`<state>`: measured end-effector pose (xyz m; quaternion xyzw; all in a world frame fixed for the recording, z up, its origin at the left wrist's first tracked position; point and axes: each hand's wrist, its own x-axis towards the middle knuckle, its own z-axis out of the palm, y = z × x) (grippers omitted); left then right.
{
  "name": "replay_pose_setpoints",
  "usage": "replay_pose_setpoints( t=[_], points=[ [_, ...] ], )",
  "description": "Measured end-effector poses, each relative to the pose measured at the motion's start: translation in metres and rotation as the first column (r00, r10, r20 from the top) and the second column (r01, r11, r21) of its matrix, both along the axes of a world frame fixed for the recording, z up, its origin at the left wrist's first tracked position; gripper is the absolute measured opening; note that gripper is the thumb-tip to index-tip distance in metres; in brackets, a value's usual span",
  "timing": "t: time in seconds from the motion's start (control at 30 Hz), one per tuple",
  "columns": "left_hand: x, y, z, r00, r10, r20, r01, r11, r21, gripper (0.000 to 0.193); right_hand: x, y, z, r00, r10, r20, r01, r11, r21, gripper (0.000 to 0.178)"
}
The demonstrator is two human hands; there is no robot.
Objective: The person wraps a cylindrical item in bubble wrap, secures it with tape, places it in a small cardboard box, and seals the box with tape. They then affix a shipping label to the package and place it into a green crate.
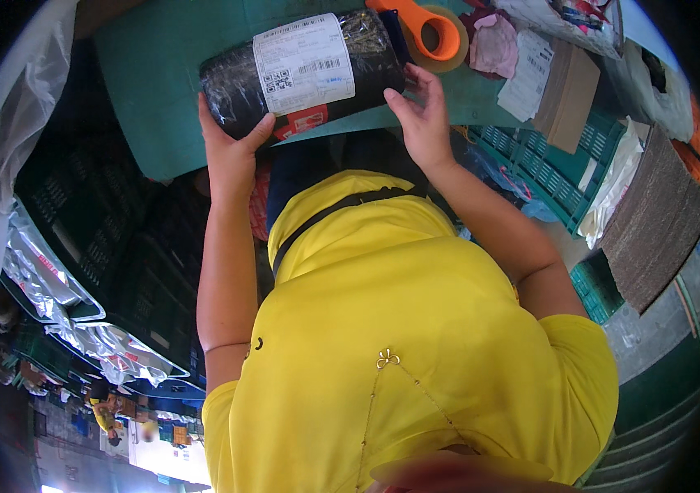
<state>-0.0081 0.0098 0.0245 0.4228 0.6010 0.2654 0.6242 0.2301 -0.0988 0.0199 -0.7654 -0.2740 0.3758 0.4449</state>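
A black plastic-wrapped parcel (231, 86), long and roundish, lies at the near edge of a green table surface. On its upper side is a white shipping label (304, 64), and a red sticker (305, 121) shows low on its front. My left hand (231, 156) grips the parcel's left end, thumb on the near side and fingers around the end. At the right end my right hand (424, 119) holds it, with the thumb against the near corner and the fingers partly hidden past the end. Just beyond that end sits an orange tape dispenser (447, 37) with a tape roll.
Right of the dispenser lie a pink crumpled cloth (493, 45), a labelled paper (526, 78) and a cardboard piece (570, 94). Green crates (567, 164) stand at the right. Dark crates (79, 189) with plastic bags fill the left. Far lower left, another person (104, 413) is visible.
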Motion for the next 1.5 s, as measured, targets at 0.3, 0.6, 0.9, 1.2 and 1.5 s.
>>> replay_pose_setpoints(
  t=[0.3, 0.6, 0.9, 1.2, 1.5],
  points=[
    [-0.004, -0.001, -0.004, 1.000, -0.031, 0.004, 0.031, 0.999, 0.026, 0.105, 0.005, 0.014, -0.006, 0.986, 0.054, -0.155, -0.066, 0.995, -0.071, 0.067],
    [-0.002, 0.000, -0.003, 1.000, -0.016, -0.004, 0.016, 1.000, 0.020, 0.104, 0.014, 0.019, 0.001, 0.940, 0.007, -0.342, -0.061, 0.987, -0.149, 0.080],
    [-0.005, 0.019, 0.007, 0.884, 0.410, 0.224, -0.297, 0.863, -0.408, 0.088, 0.021, 0.031, 0.010, 0.725, -0.060, -0.686, -0.150, 0.958, -0.243, 0.092],
    [0.020, 0.039, 0.052, 0.832, 0.398, 0.387, -0.256, 0.893, -0.369, 0.071, 0.060, 0.119, 0.061, 0.896, 0.403, -0.187, -0.384, 0.914, 0.128, 0.084],
    [0.158, 0.257, 0.007, 0.753, 0.159, 0.638, -0.280, 0.956, 0.092, 0.075, 0.174, 0.421, 0.102, 0.886, 0.320, 0.335, -0.438, 0.814, 0.381, 0.065]
  ],
)
